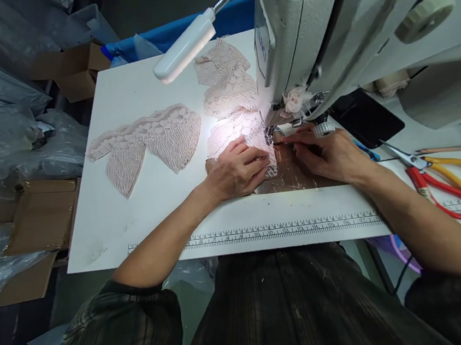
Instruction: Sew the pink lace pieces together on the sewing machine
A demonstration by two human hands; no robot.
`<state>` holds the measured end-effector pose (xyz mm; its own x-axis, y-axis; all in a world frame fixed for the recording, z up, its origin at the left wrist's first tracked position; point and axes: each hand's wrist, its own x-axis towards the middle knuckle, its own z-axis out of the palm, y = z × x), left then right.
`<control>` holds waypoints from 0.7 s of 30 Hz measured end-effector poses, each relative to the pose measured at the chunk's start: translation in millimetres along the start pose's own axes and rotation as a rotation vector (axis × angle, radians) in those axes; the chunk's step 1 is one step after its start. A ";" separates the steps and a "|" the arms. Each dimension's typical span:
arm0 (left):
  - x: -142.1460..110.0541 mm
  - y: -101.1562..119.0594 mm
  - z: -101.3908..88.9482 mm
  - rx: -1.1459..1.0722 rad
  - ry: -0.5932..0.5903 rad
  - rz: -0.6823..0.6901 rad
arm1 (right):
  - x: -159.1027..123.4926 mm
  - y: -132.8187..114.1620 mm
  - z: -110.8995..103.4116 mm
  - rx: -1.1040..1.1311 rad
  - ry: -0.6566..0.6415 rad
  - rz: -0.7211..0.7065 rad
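Observation:
My left hand [236,169] lies flat with fingers stretched out on a pale pink lace piece [232,131], pressing it to the table just left of the sewing machine's presser foot [270,135]. My right hand [327,154] rests to the right of the foot, fingers pinched together at the lace edge by the needle. The grey-white sewing machine [323,36] rises above both hands. The lace strip runs away behind the foot toward the table's far edge. A second lace piece [149,142] lies loose further left.
A white lamp head [184,48] on a flexible neck hangs over the white table [136,215]. A printed ruler [281,230] runs along the front edge. Red and yellow handled scissors [449,179] lie at right. Cardboard boxes [71,71] and plastic bags sit at left.

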<state>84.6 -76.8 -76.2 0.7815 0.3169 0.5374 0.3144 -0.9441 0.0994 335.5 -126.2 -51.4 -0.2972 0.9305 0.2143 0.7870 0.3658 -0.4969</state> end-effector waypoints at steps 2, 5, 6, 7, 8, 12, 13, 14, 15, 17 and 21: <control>-0.1 0.0 0.1 0.008 0.019 0.003 | 0.1 1.5 0.1 0.016 0.013 -0.015; -0.3 -0.1 0.2 0.014 0.036 0.023 | -0.6 6.0 5.5 0.036 -0.016 -0.090; -0.3 -0.1 0.0 0.017 0.035 0.025 | -1.0 7.5 7.7 0.017 -0.041 -0.113; -0.1 0.0 -0.3 0.018 0.031 0.021 | -1.5 9.0 9.8 -0.014 -0.067 -0.131; 0.1 0.3 -0.9 0.018 0.028 0.016 | -1.9 10.1 11.5 -0.049 -0.090 -0.144; 1.9 2.0 -4.9 -0.001 0.049 0.022 | -2.1 12.6 14.8 -0.121 -0.121 -0.151; 2.3 2.3 -5.8 -0.005 0.054 0.034 | -1.9 12.8 15.1 -0.125 -0.122 -0.151; 2.5 2.3 -6.6 -0.006 0.055 0.047 | -1.6 13.0 15.4 -0.128 -0.122 -0.152; 2.6 2.2 -7.0 -0.004 0.052 0.060 | -1.3 13.2 15.8 -0.128 -0.122 -0.154; 2.5 1.4 -6.8 0.000 0.051 0.081 | -0.9 13.4 16.4 -0.124 -0.117 -0.159; 2.6 0.0 -4.2 -0.002 0.061 0.094 | -1.0 12.6 15.8 -0.114 -0.102 -0.170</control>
<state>84.4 -76.4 -71.3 0.7735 0.2205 0.5942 0.2396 -0.9697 0.0479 337.2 -122.1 -71.1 -0.4796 0.8550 0.1976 0.7751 0.5183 -0.3614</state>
